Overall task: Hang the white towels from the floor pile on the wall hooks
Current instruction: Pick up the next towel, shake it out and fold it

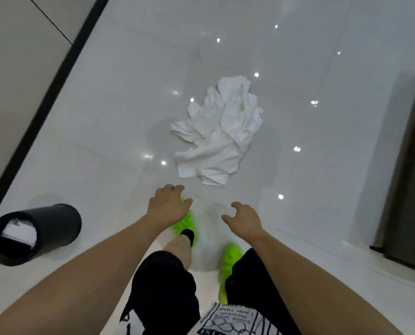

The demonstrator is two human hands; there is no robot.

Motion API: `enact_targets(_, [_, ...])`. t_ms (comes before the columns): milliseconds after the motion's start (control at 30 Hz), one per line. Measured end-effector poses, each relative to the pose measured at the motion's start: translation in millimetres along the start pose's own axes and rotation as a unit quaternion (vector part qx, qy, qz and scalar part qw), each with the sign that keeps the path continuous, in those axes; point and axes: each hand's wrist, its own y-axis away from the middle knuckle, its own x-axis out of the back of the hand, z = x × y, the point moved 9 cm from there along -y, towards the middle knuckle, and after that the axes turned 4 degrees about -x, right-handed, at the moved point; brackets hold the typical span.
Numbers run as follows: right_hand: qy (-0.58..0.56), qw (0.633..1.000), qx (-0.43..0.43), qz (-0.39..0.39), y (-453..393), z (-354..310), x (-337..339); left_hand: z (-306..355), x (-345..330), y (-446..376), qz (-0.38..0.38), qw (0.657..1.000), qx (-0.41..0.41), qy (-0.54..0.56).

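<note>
The white towels [219, 134] lay in a crumpled pile on the glossy white floor [119, 122], ahead of the person and a little to the right. Both arms reached forward and down toward the pile without touching it. The left hand [169, 205] hung with its fingers loosely curled and held nothing. The right hand [244, 217] was spread, thumb out to the side and fingers relaxed, also holding nothing. Below the hands stood two bright green shoes [186, 224], the left one forward, just short of the pile's near edge. A black bin [34, 234] with something white inside stood well to the left, near a dark strip along the wall. A dark cabinet [409, 170] stood at the right edge
</note>
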Motion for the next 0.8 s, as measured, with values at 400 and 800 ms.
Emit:
enact_targets(400, [-0.179,0.979,-0.097,0.014,-291.1,28.2,8.8,-3.6,-95.8,-238.7,-0.050,0.995,0.070,0.041])
enact_targets(800, [-0.189,0.978,-0.013,0.082,-511.5,20.7,68.9,58.2,-156.2,-419.0,-0.021,0.993,0.073,0.093])
